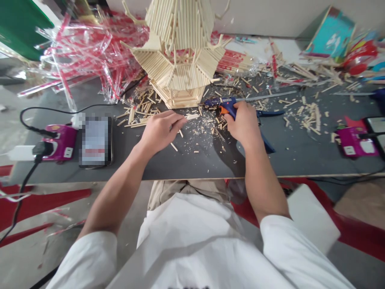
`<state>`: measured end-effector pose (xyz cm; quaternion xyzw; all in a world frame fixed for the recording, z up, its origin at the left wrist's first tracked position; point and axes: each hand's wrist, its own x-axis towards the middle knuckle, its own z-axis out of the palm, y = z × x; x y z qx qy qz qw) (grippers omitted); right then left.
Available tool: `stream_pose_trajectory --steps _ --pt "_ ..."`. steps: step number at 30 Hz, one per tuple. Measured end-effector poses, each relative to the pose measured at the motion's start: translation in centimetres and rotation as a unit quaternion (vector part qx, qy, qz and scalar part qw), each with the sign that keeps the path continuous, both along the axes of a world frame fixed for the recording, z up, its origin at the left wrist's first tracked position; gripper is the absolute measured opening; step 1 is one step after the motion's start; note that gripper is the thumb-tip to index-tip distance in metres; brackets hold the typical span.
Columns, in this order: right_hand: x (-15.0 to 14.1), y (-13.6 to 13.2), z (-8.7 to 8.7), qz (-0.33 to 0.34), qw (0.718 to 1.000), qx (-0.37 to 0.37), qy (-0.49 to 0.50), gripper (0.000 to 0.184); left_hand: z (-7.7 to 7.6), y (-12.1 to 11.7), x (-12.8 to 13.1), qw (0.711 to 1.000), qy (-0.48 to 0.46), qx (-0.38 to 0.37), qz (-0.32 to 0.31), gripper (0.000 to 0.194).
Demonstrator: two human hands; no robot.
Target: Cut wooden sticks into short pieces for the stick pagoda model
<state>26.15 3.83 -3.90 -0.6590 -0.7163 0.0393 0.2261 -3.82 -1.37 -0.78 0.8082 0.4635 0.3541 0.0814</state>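
My right hand (pixel 246 123) is closed around a blue hot glue gun (pixel 229 105) with an orange trigger and a clear glue stick (pixel 267 96) out of its back. The nozzle points left, close to the base of a tower model (pixel 183 76) built of thin wooden sticks. Just left of it, my left hand (pixel 162 131) has its fingers pinched on short pale wooden sticks (pixel 192 117), low over the table; how many cannot be made out. Partly behind my right hand lies a tool with dark blue handles (pixel 270 113).
A phone (pixel 96 140) and a purple power socket (pixel 60 141) with black cables are at the left. Red and clear plastic wrappers (pixel 90 56) pile up behind them. Cut stick pieces (pixel 311 118) litter the dark table (pixel 192 166). Another purple socket (pixel 355 141) stands right.
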Motion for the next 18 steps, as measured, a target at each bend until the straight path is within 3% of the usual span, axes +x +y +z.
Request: stream_pose_trajectory --steps 6,11,14,18 --pt "1.0 0.9 -1.5 0.008 0.994 0.064 0.085 0.031 -0.1 0.2 -0.1 1.000 -0.001 -0.014 0.017 0.035" --pt "2.1 1.4 -2.1 0.032 0.984 0.049 0.166 0.037 -0.2 0.3 -0.3 0.999 -0.009 -0.026 0.025 0.035" --pt "2.3 1.2 -1.3 0.064 0.979 0.029 0.191 0.049 -0.2 0.3 -0.3 0.999 -0.008 -0.034 0.030 0.035" --pt "1.2 0.1 1.1 0.085 0.979 -0.009 0.184 0.057 -0.3 0.4 -0.4 0.999 -0.008 -0.036 0.031 0.036"
